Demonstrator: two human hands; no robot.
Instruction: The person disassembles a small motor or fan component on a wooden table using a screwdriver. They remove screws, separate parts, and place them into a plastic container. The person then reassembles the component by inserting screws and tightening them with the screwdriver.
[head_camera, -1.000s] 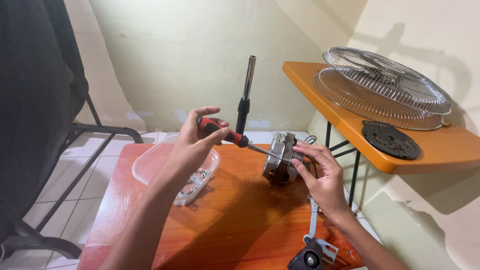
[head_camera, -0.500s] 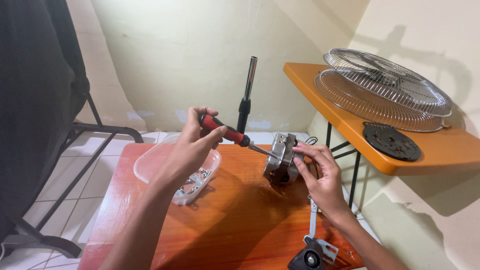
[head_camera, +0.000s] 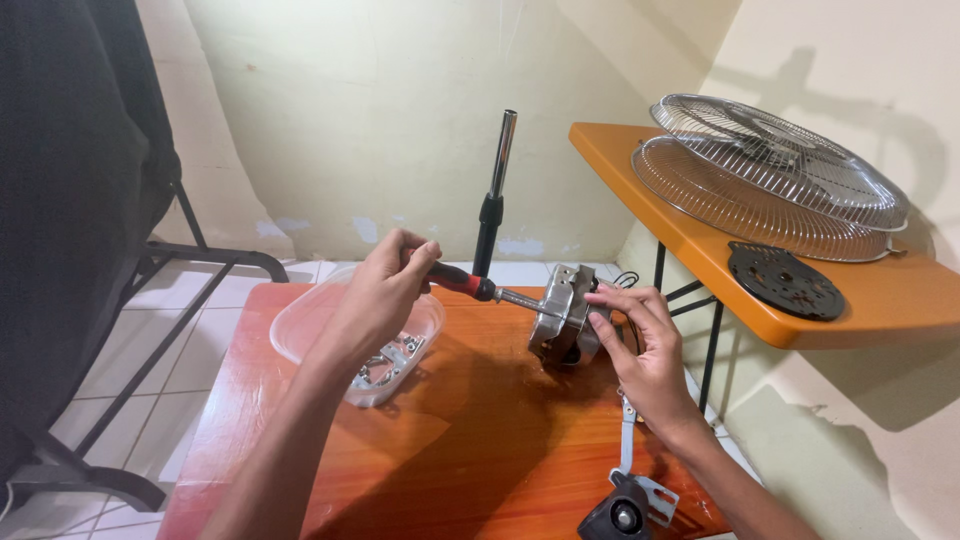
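Observation:
My left hand (head_camera: 385, 290) grips the red and black handle of a screwdriver (head_camera: 470, 284). Its metal shaft points right, with the tip against the top of a grey metal fan motor (head_camera: 562, 312). That motor stands on edge on the orange-brown table (head_camera: 470, 440). My right hand (head_camera: 640, 345) steadies the motor from its right side, fingers on its rim. A black cord runs from behind the motor.
A clear plastic tub (head_camera: 300, 330) with small metal parts lies under my left arm. A black and chrome pole (head_camera: 494, 200) stands upright behind the motor. Wire fan grilles (head_camera: 770, 180) and a black disc (head_camera: 785, 282) rest on an orange shelf (head_camera: 700, 255) at right. A black part (head_camera: 625, 510) lies near the table's front edge.
My left hand has closed more tightly on the screwdriver handle and turned it slightly. The motor and my right hand stay almost where they were.

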